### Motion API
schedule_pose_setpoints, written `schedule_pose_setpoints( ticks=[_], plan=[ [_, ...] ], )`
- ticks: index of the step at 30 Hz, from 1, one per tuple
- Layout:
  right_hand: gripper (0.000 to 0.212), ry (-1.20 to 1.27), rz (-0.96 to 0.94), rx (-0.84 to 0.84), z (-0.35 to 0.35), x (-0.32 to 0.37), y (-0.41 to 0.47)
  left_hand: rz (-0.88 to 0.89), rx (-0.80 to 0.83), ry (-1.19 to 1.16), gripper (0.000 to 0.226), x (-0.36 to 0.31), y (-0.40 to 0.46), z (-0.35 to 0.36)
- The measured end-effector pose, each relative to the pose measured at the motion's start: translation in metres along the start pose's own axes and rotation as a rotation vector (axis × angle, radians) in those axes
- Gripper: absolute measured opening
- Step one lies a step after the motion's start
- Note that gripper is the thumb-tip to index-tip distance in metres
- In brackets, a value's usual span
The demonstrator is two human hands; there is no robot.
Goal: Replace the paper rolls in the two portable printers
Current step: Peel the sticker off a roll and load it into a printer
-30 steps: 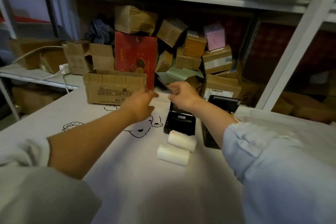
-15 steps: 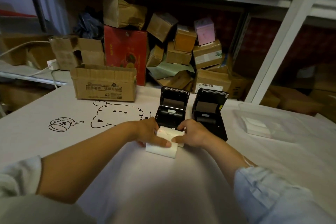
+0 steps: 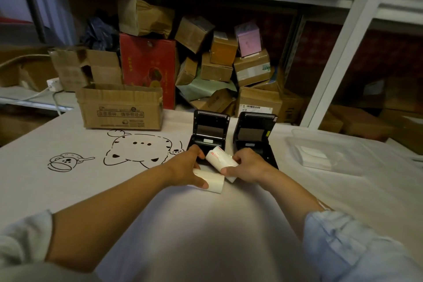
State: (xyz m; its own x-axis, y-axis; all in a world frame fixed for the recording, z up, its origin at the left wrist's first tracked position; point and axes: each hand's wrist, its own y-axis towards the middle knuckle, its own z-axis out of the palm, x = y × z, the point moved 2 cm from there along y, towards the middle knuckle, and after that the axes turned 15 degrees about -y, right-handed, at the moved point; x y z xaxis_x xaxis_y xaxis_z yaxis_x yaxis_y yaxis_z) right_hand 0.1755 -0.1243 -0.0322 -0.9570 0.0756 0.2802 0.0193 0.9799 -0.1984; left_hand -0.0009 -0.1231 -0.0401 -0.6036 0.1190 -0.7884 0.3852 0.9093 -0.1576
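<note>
Two black portable printers stand side by side on the white table, lids raised: the left printer and the right printer. Just in front of them lie two white paper rolls. My right hand grips the far roll, which is tilted up off the table. My left hand is closed over the near roll, which rests on the table. Both hands sit directly in front of the printers' open bays.
An open cardboard box stands at the table's back left. A clear plastic tray holding a white pad lies to the right. Stacked cartons fill the shelf behind. Cartoon drawings mark the tablecloth.
Both hands came back from the printers, whose lids now stand raised, and closed on the two rolls. The right hand has tilted the far roll up.
</note>
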Motion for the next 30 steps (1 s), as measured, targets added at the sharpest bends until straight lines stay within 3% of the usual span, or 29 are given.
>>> schedule_pose_setpoints(
  ticks=[11,24,27,30],
  plan=[
    [0.054,0.053,0.005,-0.119,0.004,-0.015,0.011,0.021,-0.119,-0.025,0.060,0.005,0.012,0.005],
    [0.047,0.333,-0.042,-0.268,-0.017,-0.015,0.010,0.028,-0.094,0.007,0.052,-0.008,0.030,-0.012],
    [0.047,0.420,-0.055,-0.286,-0.020,-0.019,0.010,0.098,-0.239,-0.091,0.054,-0.021,0.036,-0.024],
    [0.043,0.497,-0.065,-0.286,-0.019,-0.020,0.013,0.269,-0.278,-0.166,0.053,-0.033,0.044,-0.015]
  ],
)
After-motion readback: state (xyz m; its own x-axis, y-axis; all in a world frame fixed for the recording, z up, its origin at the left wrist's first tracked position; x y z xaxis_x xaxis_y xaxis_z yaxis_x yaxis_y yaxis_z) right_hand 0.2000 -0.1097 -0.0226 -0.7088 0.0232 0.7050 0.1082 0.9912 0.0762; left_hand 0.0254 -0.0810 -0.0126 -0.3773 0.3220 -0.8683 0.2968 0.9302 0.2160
